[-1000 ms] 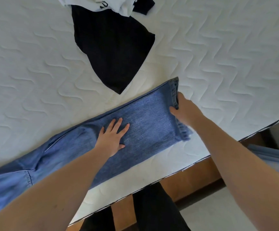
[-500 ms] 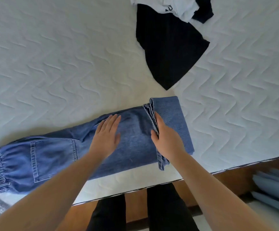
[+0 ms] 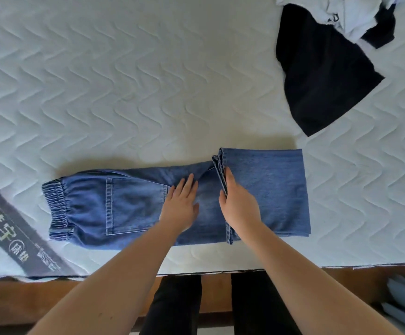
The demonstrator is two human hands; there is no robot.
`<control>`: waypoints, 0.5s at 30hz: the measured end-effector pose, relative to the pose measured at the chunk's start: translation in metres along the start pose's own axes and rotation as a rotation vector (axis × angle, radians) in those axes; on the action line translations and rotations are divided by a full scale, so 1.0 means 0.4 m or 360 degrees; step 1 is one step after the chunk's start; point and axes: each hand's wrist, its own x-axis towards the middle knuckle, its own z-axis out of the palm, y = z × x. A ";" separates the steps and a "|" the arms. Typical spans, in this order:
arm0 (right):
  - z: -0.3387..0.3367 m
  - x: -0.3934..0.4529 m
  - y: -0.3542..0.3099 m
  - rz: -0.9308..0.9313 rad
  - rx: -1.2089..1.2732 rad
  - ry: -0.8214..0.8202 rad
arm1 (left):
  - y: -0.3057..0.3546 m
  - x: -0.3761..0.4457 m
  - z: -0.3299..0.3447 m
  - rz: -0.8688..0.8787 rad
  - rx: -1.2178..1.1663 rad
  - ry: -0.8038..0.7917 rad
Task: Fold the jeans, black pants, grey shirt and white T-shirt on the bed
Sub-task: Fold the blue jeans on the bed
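Left hand (image 3: 181,206) flat, fingers straight, pinning jeans (image 3: 133,204) mid-leg as fold anchor. Right hand (image 3: 239,205) just beside it, pinching the cuffs to lay them. Black pants (image 3: 322,76) well beyond, unfolded.

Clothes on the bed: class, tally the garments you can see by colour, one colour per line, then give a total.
Blue: 1, the jeans
Black: 1, the black garment
White: 1, the white garment
Total: 3
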 end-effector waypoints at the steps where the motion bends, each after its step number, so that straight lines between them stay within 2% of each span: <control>1: 0.012 0.003 -0.012 0.0007 -0.0017 0.0000 | -0.009 -0.005 0.001 0.0029 -0.0022 -0.0007; 4: 0.049 0.011 -0.034 0.0020 -0.0093 -0.0034 | -0.033 -0.017 0.004 0.0118 -0.0107 0.0012; 9: 0.100 0.011 -0.028 -0.0170 -0.0177 -0.0396 | -0.047 -0.008 -0.022 0.0121 -0.0552 0.0164; 15: 0.096 0.008 0.030 -0.0207 0.0007 -0.0342 | -0.029 0.018 -0.056 -0.0031 -0.0762 0.0311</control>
